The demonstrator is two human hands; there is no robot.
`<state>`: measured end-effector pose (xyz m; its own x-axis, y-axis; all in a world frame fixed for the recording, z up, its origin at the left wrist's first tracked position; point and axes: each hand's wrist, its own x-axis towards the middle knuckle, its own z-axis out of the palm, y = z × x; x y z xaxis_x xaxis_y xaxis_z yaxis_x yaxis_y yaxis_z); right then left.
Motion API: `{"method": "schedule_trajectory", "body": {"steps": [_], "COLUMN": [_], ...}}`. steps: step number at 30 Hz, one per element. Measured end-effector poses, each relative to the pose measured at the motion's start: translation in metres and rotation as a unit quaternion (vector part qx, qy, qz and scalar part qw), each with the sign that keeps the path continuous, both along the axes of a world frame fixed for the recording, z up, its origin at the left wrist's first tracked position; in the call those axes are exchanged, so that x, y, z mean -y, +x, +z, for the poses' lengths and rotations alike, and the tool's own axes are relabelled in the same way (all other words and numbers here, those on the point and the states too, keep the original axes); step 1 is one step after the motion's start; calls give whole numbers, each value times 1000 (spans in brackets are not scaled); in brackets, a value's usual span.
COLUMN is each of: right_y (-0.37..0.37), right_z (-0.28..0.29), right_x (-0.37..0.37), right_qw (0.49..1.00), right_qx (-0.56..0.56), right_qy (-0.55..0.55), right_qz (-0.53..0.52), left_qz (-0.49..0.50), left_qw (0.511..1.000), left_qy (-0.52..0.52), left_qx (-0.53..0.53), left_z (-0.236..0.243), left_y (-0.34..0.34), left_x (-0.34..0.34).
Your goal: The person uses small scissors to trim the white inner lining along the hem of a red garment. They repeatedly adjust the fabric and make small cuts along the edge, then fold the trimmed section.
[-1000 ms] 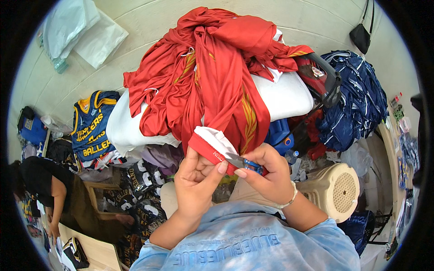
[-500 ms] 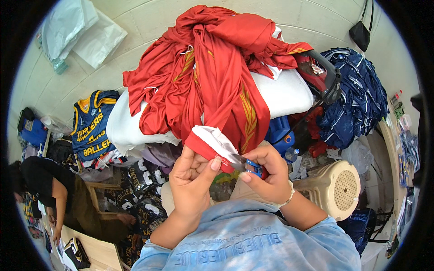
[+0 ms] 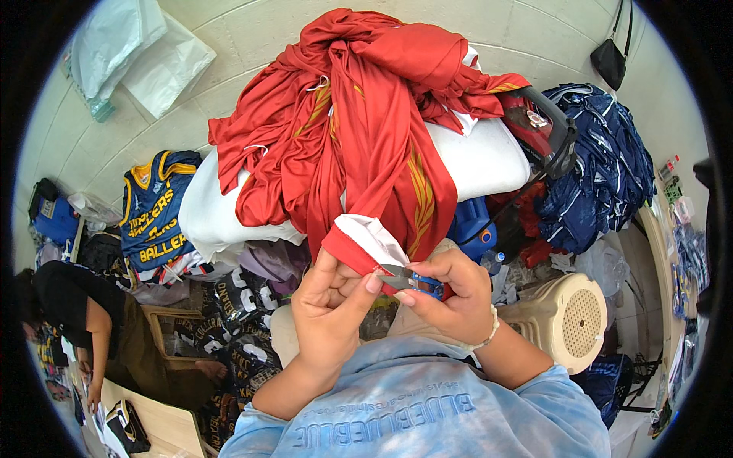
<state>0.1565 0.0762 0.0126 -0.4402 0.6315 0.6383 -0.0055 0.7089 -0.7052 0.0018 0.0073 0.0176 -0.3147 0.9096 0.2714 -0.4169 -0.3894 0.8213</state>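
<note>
My left hand [image 3: 336,301] pinches a folded red band with a white lining [image 3: 353,240] at the picture's middle. My right hand [image 3: 450,294] grips small metal-bladed snips with a blue handle [image 3: 426,285]; their blades lie on the band's seam, close beside my left thumbnail, and partly cover it. The band is in front of a big heap of red fabric with yellow stripes [image 3: 359,137], draped over a white padded surface [image 3: 481,164]. Some of the band's lower part is hidden by my fingers and the tool.
Navy garments [image 3: 592,160] are piled right, by a red-and-grey appliance [image 3: 538,126]. A beige stool [image 3: 576,320] stands below them. A navy-yellow jersey [image 3: 156,214] and black garments [image 3: 240,328] lie left. A co-worker in black [image 3: 84,320] bends over a wooden table [image 3: 160,427] at lower left.
My hands and the band have shifted only slightly. The snips' blades have moved a little left along the seam toward my left thumb.
</note>
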Motion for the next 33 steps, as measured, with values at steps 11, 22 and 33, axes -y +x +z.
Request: {"method": "schedule_trajectory", "body": {"steps": [11, 22, 33], "right_y": [-10, 3, -5], "right_z": [-4, -12, 2], "right_x": [5, -6, -1], "right_qw": [959, 983, 996], "right_qx": [-100, 22, 81], "right_qy": [-239, -173, -44], "right_qz": [117, 55, 2], "left_qz": [-20, -20, -12], "left_qw": [1000, 980, 995], "left_qy": [-14, -43, -7], "left_qx": [17, 195, 101], "left_z": [5, 1, -3], "left_y": [2, -12, 1], "left_x": [-2, -13, -12]}}
